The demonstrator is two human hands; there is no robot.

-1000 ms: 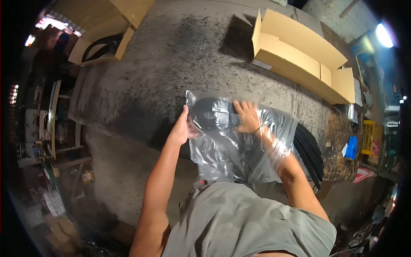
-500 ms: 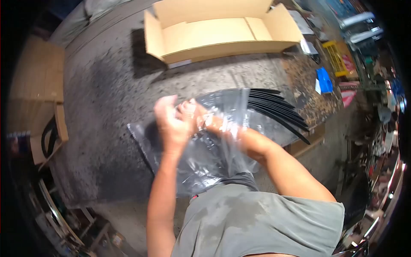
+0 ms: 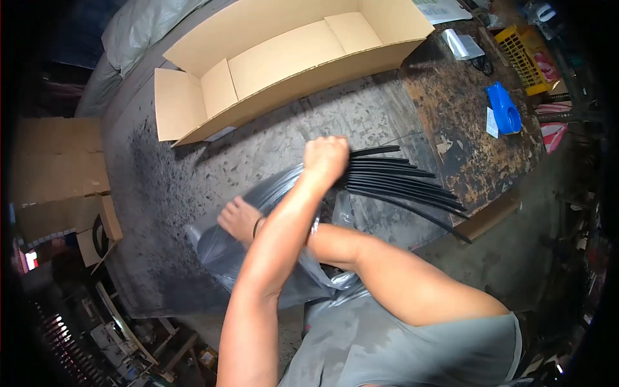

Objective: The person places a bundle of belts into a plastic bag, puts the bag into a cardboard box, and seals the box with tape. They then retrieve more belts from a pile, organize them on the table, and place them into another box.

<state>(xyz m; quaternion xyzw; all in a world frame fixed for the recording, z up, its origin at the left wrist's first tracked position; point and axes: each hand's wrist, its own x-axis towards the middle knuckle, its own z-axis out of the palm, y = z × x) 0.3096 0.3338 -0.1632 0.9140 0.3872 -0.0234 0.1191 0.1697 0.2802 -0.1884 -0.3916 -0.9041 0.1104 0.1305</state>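
My left hand [image 3: 327, 157] is closed in a fist around one end of a bundle of long, thin black strips [image 3: 400, 177], which fan out to the right. Beneath my left forearm lies a clear plastic bag [image 3: 216, 248], rumpled on the table. My right arm crosses under the left one and passes through the bag's gathered plastic. At the bag's left part, my right hand [image 3: 238, 218] has its fingers stretched out and a little apart, holding nothing. A dark band circles that wrist.
An open cardboard box [image 3: 290, 84] stands at the back of the worn table [image 3: 161, 206]. On the right lie a blue tape dispenser-like object [image 3: 504, 109] and a yellow crate [image 3: 521, 59]. More cardboard [image 3: 61, 151] stands at the left, beyond the table edge.
My left hand has moved right, from beside the right hand to the strips, and closed on them. My right hand has shifted left and down with the bag. The view has turned.
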